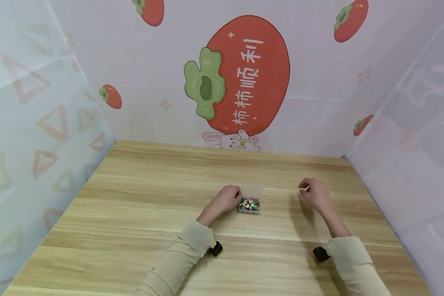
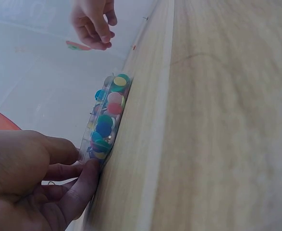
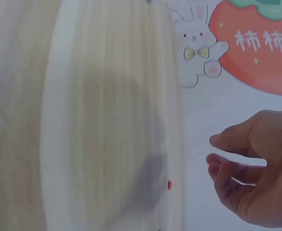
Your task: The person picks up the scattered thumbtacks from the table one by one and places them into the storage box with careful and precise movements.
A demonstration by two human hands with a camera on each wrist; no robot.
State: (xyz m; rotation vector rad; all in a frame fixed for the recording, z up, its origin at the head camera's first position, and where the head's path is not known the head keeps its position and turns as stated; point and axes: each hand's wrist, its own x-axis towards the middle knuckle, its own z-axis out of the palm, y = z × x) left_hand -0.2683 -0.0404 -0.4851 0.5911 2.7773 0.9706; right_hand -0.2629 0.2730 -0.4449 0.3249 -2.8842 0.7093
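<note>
A small clear plastic box point(image 1: 249, 211) of colourful round-headed thumbtacks point(image 2: 104, 129) sits on the wooden table, its see-through lid point(image 1: 251, 190) raised at the back. My left hand point(image 1: 227, 199) grips the left end of this box between thumb and fingers, as the left wrist view shows close up. Off to the right, my right hand point(image 1: 315, 195) hovers above the table with nothing in it. In the right wrist view its thumb and loosely bent fingers point(image 3: 232, 185) stand apart. A tiny red thing, perhaps a thumbtack point(image 3: 169, 185), is on the table near that hand.
The wooden table point(image 1: 133, 197) ends at a back wall point(image 1: 311, 115) printed with persimmons and a rabbit. Patterned side walls point(image 1: 52, 123) rise to the left and right. Each wrist carries a small black camera point(image 1: 216, 248) near the sleeve cuff.
</note>
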